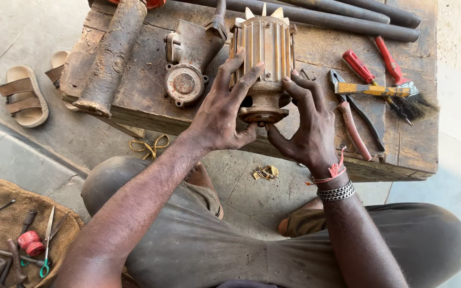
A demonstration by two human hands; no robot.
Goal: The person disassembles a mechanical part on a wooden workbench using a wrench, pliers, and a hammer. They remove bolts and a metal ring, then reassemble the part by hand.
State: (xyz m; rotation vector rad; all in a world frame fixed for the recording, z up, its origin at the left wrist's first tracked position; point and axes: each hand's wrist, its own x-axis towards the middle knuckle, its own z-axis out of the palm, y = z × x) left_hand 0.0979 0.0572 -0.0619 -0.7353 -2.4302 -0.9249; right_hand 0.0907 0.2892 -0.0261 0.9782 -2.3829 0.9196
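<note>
We see a worn wooden workbench point(150, 106) filling the upper half of the frame. At upper centre on it stands a finned metal motor housing point(263, 58), ribbed and rusty (its lower end cap faces us). Our left hand point(221, 114) wraps the housing's left side, fingers spread up over the fins and thumb under the end cap; our right hand point(308, 125) clasps the right side, fingers curled onto the cap's edge. Both hands are closed around the housing, gripping it between them. Along the top edge lie dark metal pipes point(348, 26). At upper left rests a thick corroded cylinder point(110, 56). Just left of the housing sits a grey pump casting point(188, 61). At upper right lie pliers point(356, 114), red-handled screwdrivers point(372, 74) and a brush point(396, 92). A sandal point(23, 95) lies at far left on the floor.
</note>
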